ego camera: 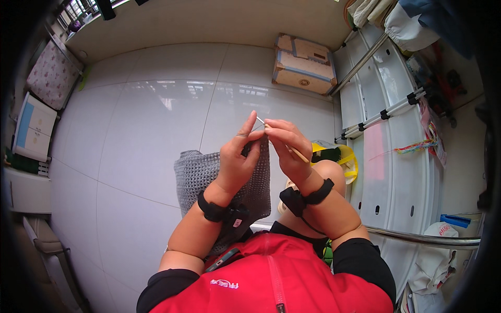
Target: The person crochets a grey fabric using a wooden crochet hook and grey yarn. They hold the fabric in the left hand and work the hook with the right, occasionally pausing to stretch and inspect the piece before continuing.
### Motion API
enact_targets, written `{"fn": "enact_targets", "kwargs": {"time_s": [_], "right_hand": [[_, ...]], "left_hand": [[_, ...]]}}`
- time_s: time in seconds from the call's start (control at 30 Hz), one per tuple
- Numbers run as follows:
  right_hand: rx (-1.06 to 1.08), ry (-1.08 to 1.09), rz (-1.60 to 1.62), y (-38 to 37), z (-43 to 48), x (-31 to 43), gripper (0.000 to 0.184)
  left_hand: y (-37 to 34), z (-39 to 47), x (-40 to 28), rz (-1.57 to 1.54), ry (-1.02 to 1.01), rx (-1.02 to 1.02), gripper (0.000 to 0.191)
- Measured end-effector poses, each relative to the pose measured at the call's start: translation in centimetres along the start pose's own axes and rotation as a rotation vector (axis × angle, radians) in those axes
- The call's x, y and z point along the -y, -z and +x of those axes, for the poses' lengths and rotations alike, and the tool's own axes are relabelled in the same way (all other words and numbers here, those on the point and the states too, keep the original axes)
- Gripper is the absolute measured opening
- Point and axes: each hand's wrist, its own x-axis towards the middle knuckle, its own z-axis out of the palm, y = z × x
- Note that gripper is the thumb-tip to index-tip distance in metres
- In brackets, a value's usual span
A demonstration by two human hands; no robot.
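A crochet hook with a light-coloured handle (298,153) is held in my right hand (289,148), its metal tip pointing up and left towards my left index finger. My left hand (241,156) pinches the top edge of a grey openwork crocheted piece (199,172), with the index finger raised and grey yarn wrapped around it. Both hands are close together, fingertips nearly touching at the hook. From there the grey fabric hangs down past my left wrist to my lap. The exact stitch at the tip is too small to tell.
A phone (223,259) lies on my lap against the red garment. To the right are a yellow-edged bag (351,160), white storage drawers (403,176) and metal rails (422,238). A cream and blue box (305,68) stands by the far wall. White cabinets (37,127) line the left.
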Motion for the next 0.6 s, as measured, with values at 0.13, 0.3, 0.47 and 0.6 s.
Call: {"fn": "enact_targets", "kwargs": {"time_s": [0.13,0.3,0.47,0.6], "right_hand": [[-0.196,-0.152,0.479,-0.2,-0.2,0.1,0.018],[-0.161,-0.393,1.052,0.3,-0.4,-0.7,0.021],[-0.137,-0.510,1.276,1.0,-0.2,-1.6,0.022],[-0.025,-0.496,1.227,1.8,-0.1,-1.7,0.020]], "left_hand": [[1.2,0.5,-0.6,0.730,-0.228,0.022,0.064],[1.1,0.5,-1.1,0.886,-0.158,-0.058,0.073],[2.2,1.2,-0.1,-0.502,0.358,0.053,0.079],[2.6,1.2,-0.2,-0.697,0.411,0.094,0.082]]}}
